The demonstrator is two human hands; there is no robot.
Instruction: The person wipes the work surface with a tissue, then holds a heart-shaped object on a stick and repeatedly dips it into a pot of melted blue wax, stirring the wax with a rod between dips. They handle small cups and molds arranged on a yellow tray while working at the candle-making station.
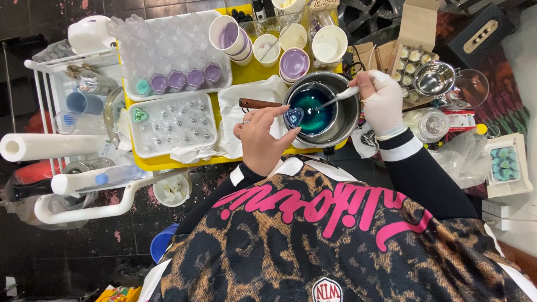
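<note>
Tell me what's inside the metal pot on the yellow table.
The metal pot holds a smaller bowl of teal liquid; the right hand dips a spoon in. The bottom of the pot is hidden.

Spoon bowl under teal liquid

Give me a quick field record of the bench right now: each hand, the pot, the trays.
left hand: bare, pinches a small clear heart mould over the pot's rim
right hand: white glove, holds a white spoon dipping into the pot
pot: metal, wooden handle to its left, teal liquid in its inner bowl
near tray: white, one green heart at its left end
far tray: clear moulds, purple ones along its front row
table: yellow
</note>
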